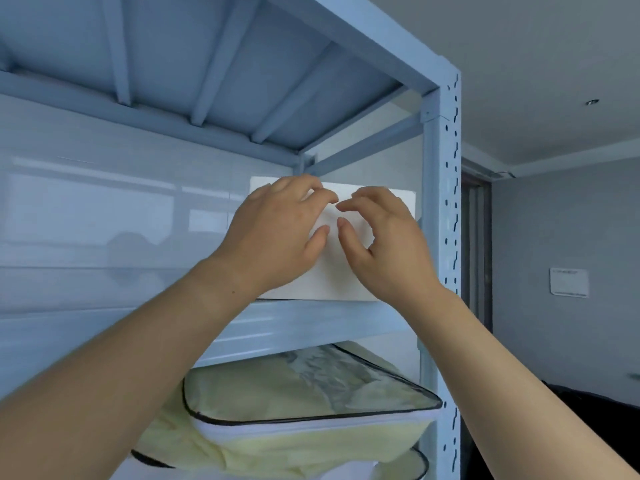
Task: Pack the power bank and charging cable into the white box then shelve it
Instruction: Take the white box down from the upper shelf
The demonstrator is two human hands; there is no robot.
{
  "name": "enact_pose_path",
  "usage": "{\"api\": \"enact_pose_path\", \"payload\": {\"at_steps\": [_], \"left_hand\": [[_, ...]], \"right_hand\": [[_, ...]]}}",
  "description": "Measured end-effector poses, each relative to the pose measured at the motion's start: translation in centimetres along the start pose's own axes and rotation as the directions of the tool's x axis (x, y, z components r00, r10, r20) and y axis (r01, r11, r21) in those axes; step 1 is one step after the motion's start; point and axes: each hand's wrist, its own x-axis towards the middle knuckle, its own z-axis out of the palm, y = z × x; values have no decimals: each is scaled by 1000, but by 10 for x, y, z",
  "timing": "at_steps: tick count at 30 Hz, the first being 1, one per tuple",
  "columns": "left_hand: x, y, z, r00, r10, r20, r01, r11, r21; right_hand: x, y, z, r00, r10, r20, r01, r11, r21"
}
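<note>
Two bare forearms rise from the lower corners toward the white box (341,271). Below the box, on the next shelf down, lies a clear zippered storage bag (304,400) of pale yellow bedding. The left hand (277,233) and right hand (384,240) both lie against the front face of the box, fingers curled, thumbs nearly meeting at its middle; neither grip closes around anything, each presses open-handed. The box stands closed on the shelf board (311,323), its lower front edge at the board's front lip, its right side just beside the perforated upright post (446,237). The power bank and cable are not visible; they are presumably inside. Judged from this, packing is done and shelving is nearly done: only a final push back and release remain. Left of the box the shelf is bare and open. Above the box, clearance to the ribbed underside of the upper shelf (207,64) is ample.
</note>
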Motion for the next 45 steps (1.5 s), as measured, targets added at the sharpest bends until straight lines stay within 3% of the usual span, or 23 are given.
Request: {"api": "enact_pose_path", "payload": {"at_steps": [16, 29, 39, 45], "left_hand": [[16, -3, 36, 996, -80, -27, 82, 995, 60], [17, 13, 25, 989, -109, -99, 108, 994, -18], [2, 52, -10, 977, -29, -210, 50, 994, 96], [-23, 79, -28, 974, 30, -226, 5, 989, 150]], "right_hand": [[21, 17, 21, 999, -40, -3, 39, 993, -110], [8, 13, 13, 997, -48, -61, 40, 991, -126], [-31, 1, -20, 980, -80, -183, 68, 995, -71], [-71, -5, -42, 989, -30, -145, 27, 999, -20]]}}
